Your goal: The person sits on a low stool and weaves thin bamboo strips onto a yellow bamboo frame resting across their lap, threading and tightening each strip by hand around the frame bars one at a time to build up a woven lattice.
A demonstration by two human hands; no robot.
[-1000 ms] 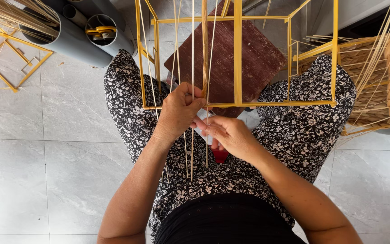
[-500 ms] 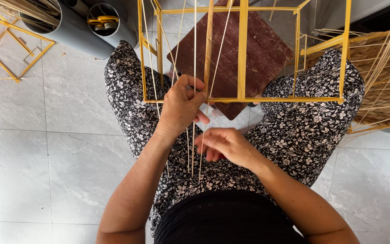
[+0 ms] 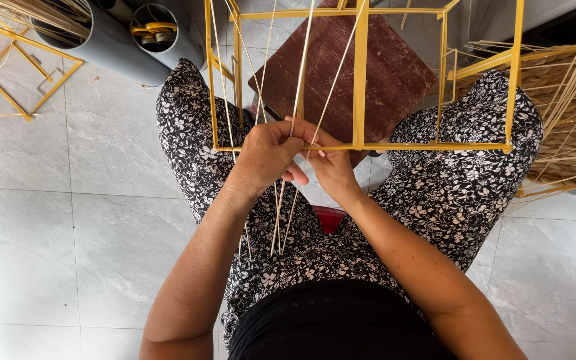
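Two hands at a yellow stick frame (image 3: 361, 143), over the lap.
Left hand (image 3: 267, 157) pinches thin sticks (image 3: 281, 213); right hand (image 3: 331, 163) fingers curl against the frame's lower bar.

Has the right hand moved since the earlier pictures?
Yes. The right hand rose from the lap to the yellow frame's lower bar, meeting the left hand.

Bright, even daylight, soft & diffuse, w/ no hard shadows; only faint shade under the legs on the grey floor tiles (image 3: 68, 220), which carry a mild sheen but no real glare. Sharp thru the centre: left hand (image 3: 265, 157), right hand (image 3: 331, 167) & thin pale strips (image 3: 281, 213) all crisp, no motion blur. Wide-angle lens bends the yellow frame (image 3: 361, 80) & tile lines outward near the edges, corners slightly softer.
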